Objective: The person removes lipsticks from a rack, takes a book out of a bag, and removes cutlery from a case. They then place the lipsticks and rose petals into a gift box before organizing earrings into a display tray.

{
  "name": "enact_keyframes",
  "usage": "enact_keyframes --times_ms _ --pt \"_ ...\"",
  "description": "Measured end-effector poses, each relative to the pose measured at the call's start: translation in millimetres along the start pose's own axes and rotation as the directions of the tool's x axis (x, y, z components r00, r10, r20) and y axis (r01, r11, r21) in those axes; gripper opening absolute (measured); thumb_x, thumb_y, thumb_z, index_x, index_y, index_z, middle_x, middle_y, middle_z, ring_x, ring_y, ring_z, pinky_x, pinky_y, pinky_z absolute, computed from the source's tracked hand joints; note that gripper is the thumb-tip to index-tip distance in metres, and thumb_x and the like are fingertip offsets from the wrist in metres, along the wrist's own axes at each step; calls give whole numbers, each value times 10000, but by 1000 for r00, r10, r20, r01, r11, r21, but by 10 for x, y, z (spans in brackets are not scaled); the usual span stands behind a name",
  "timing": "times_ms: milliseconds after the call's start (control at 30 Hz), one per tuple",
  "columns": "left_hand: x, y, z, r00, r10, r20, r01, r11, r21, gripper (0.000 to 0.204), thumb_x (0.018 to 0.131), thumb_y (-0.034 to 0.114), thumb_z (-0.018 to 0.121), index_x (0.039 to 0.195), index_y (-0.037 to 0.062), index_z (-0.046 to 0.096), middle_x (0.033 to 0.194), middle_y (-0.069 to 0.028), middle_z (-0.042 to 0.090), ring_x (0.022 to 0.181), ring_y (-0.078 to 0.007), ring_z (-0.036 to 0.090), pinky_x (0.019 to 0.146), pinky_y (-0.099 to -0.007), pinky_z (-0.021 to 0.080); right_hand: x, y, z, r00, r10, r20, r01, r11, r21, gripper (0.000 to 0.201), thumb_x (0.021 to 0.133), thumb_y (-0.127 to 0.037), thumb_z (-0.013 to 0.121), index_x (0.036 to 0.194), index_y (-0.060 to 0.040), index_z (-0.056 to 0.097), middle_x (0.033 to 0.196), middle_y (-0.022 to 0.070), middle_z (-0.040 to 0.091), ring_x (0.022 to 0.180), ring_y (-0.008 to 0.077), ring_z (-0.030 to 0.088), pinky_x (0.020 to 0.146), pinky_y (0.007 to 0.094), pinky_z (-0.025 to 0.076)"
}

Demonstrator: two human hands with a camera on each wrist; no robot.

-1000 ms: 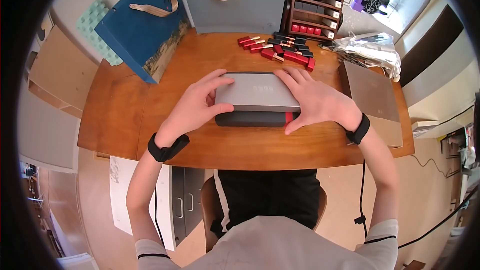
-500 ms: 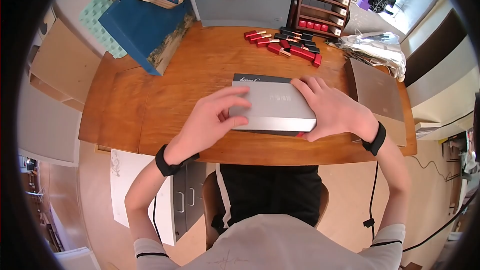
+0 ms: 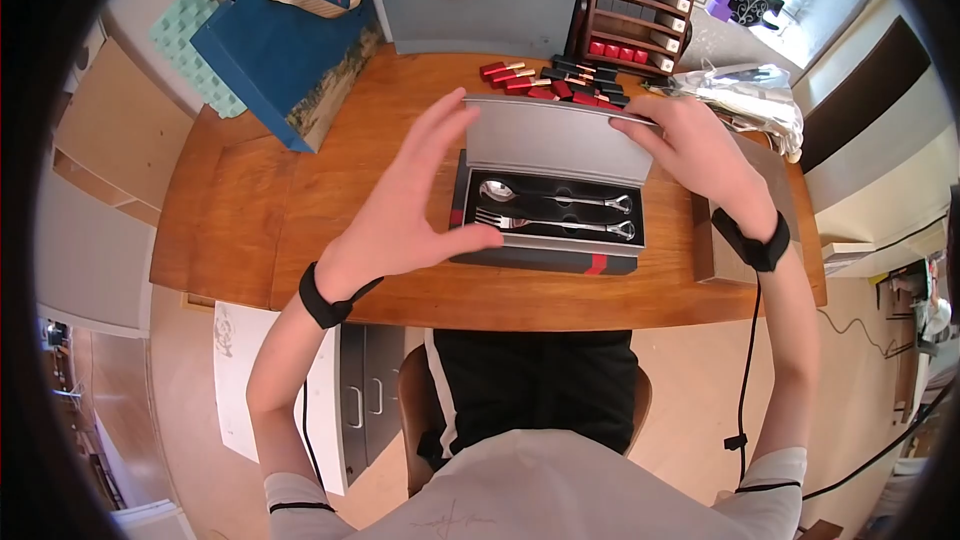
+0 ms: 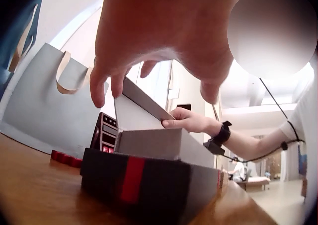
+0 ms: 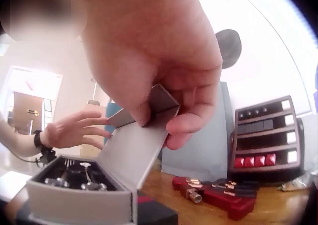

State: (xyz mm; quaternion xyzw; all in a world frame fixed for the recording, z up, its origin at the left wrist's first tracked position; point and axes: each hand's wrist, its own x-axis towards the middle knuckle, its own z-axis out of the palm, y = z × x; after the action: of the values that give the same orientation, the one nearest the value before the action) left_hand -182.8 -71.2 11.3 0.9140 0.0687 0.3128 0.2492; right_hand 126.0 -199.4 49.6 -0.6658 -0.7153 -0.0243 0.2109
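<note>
A silver-grey gift box (image 3: 570,242) lies uncovered on top of a dark box (image 3: 540,259) with a red stripe. Its lid (image 3: 560,135) stands raised along the far side. Side by side in the black insert rest a metal spoon (image 3: 497,191) and a metal fork (image 3: 560,226). My right hand (image 3: 705,145) pinches the lid's upper edge near its right corner, thumb on the inner face in the right wrist view. With fingers spread, my left hand (image 3: 390,210) is at the left end, fingertips close to the lid's corner and thumb over the box's front left.
Red and black lipsticks (image 3: 560,80) lie behind the lid, before a wooden rack (image 3: 640,15). Blue (image 3: 290,40) and grey (image 3: 480,20) paper bags stand at the back. A brown box (image 3: 715,250) and crumpled clear wrapping (image 3: 740,100) are at the right.
The lid has swung up and back, showing the spoon and fork inside. My right hand rose with it; my left hand has spread its fingers wider and moved up and slightly left.
</note>
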Motion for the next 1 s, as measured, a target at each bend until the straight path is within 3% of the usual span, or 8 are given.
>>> enact_keyframes --times_ms 100,233,333,433,467,500,767,1000 --pt "-3 -76 42 984 -84 155 71 994 83 1062 744 449 911 1566 65 359 1670 -244 199 1535 -427 256 1221 -496 305 93 144 114 999 33 34 -35 998 44 360 1008 -292 649 1006 66 684 709 228 606 616 381 596 593 435 442" --pt "-26 -160 94 955 -103 278 49 980 195 1041 758 490 884 1562 63 380 1659 -207 274 1545 -411 242 1240 -496 262 83 231 265 998 5 -60 -6 1000 -18 320 926 -204 731 1109 53 678 977 215 688 808 367 648 782 426 534" --pt "-16 -174 133 959 -38 282 -23 977 210 1030 771 538 857 1550 46 396 1635 -198 329 1548 -414 229 1244 -518 235 24 118 346 905 -287 -315 226 950 -216 258 844 -180 775 1043 -33 700 1067 149 675 1022 342 645 874 451 513" --pt "33 -143 163 956 -20 292 -55 967 248 1044 774 573 838 1549 34 390 1626 -199 344 1551 -415 218 1244 -538 217 -67 -86 297 920 -306 -246 258 943 -208 250 806 -145 795 1017 -57 695 1084 94 618 1064 312 602 920 441 493" --pt "57 -126 166 954 -26 298 -58 962 268 1053 773 582 834 1550 31 385 1625 -201 343 1552 -415 214 1243 -544 212 -149 -207 288 909 -389 -151 386 921 -48 221 824 -151 783 999 -51 692 1001 92 612 981 305 613 886 429 506" --pt "77 -109 174 954 -33 297 -50 963 266 1044 784 575 828 1550 25 379 1618 -209 347 1547 -418 222 1242 -544 217 -167 -250 297 927 -373 -40 375 924 74 208 830 -159 781 983 -47 696 974 97 614 956 303 624 859 423 517" --pt "64 -154 403 965 -84 250 29 976 215 967 885 477 772 1576 -6 298 1630 -218 319 1553 -416 212 1243 -503 236 -163 -303 359 946 -293 140 260 942 214 208 876 -194 761 1007 -37 721 936 116 620 937 331 653 803 432 544" --pt "107 -57 331 940 -115 322 14 954 300 801 960 394 691 1555 -16 346 1633 -238 311 1551 -422 217 1237 -509 254 -179 -482 373 951 -225 210 233 973 -10 170 879 -202 754 940 -46 724 922 110 628 913 320 677 763 439 553"
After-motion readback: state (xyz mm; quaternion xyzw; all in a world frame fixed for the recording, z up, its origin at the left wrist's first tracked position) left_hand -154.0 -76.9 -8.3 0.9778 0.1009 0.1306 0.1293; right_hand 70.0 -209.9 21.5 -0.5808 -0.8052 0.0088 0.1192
